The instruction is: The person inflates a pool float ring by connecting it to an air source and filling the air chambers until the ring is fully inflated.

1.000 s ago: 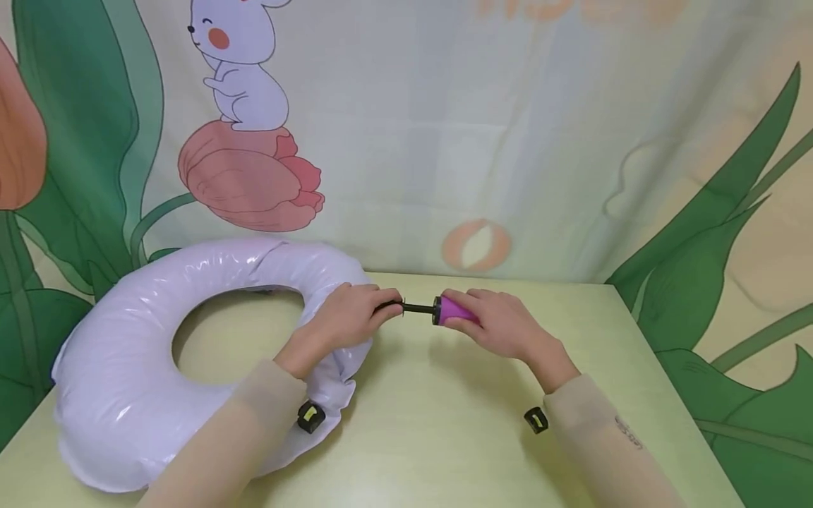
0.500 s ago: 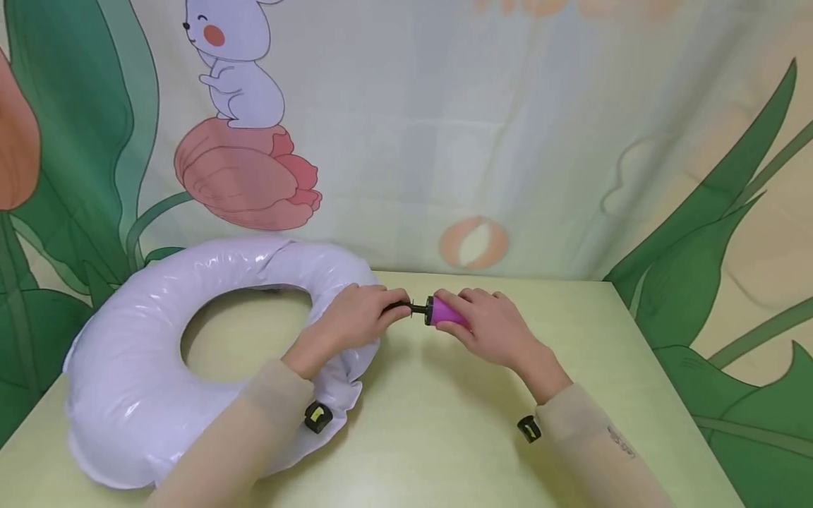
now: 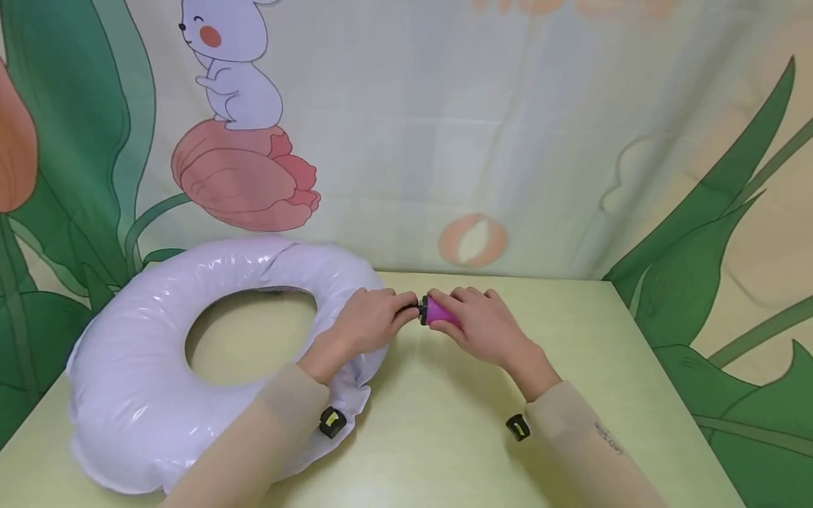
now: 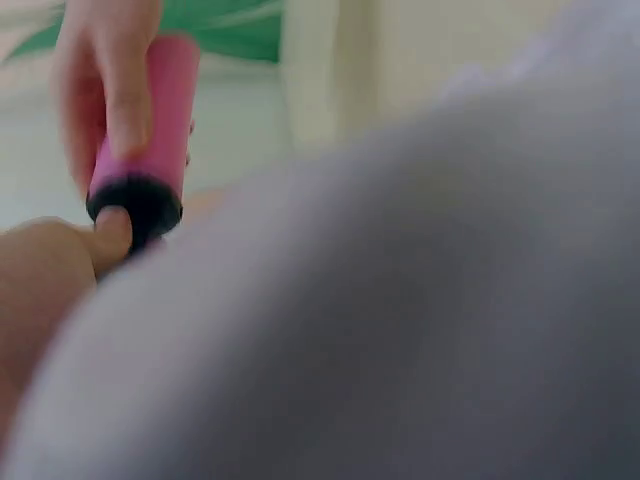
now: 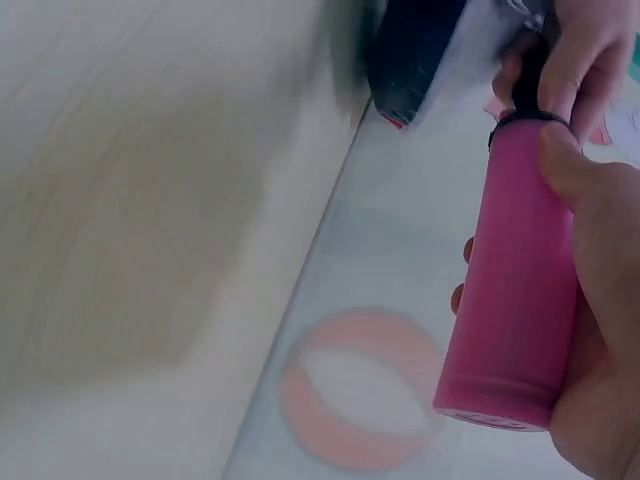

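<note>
My right hand (image 3: 484, 326) grips the purple-pink barrel of a hand pump (image 3: 440, 311), held level above the table. My left hand (image 3: 367, 322) holds the pump's black handle, pressed close to the barrel's black collar. In the right wrist view the whole pink barrel (image 5: 515, 270) shows, with my fingers wrapped round it from behind. A white, glossy inflatable ring (image 3: 121, 367), rounded but wrinkled along its right side, lies under my left forearm. Its pale surface (image 4: 380, 300) blurs across most of the left wrist view.
The pale yellow-green table (image 3: 419, 451) meets a printed curtain (image 3: 394, 141) with a rabbit, flowers and leaves at the back. A small black device (image 3: 332, 423) sits at my left cuff, another black device (image 3: 517, 427) at my right cuff.
My hands have come together, and the black rod that showed between them has slid into the barrel. The ring has shifted slightly right in the view.
</note>
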{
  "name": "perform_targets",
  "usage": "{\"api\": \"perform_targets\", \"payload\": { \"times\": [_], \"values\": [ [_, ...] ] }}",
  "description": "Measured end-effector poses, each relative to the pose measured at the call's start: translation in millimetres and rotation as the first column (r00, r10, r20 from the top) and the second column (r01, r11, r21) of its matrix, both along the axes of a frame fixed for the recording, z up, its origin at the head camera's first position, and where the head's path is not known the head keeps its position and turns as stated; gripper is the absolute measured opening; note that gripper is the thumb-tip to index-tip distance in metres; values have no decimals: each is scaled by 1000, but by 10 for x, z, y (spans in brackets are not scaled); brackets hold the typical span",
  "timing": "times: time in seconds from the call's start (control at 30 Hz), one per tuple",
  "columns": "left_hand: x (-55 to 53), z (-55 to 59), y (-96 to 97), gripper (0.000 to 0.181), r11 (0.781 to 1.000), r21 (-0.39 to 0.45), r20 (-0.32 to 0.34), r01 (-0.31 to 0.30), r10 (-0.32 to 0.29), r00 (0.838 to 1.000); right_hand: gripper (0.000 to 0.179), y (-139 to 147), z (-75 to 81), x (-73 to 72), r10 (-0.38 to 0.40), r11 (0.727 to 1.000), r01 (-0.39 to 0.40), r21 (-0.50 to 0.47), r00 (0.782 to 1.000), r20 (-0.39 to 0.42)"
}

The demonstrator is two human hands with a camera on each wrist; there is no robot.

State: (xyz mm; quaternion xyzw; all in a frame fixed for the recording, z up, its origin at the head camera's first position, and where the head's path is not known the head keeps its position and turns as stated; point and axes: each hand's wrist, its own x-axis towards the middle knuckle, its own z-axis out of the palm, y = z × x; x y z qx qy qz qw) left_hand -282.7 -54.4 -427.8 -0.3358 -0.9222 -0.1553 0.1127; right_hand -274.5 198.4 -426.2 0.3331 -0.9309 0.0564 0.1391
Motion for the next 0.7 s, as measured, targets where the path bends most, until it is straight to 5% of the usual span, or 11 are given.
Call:
{"api": "perform_targets", "payload": {
  "times": [0.13,0.47,0.7],
  "values": [
    [-20,24,5,17,1000,25,33,9,-10,999,50,-12,53,24,-8,1000,8,-5,1000,10],
    [-73,57,-207,13,1000,15,77,7,-8,997,54,532,2,62,-87,993,95,-73,990,108],
    [-45,63,32,18,998,8,44,64,-64,997,54,147,29,18,6,999,-2,-46,995,97]
  ]
}}
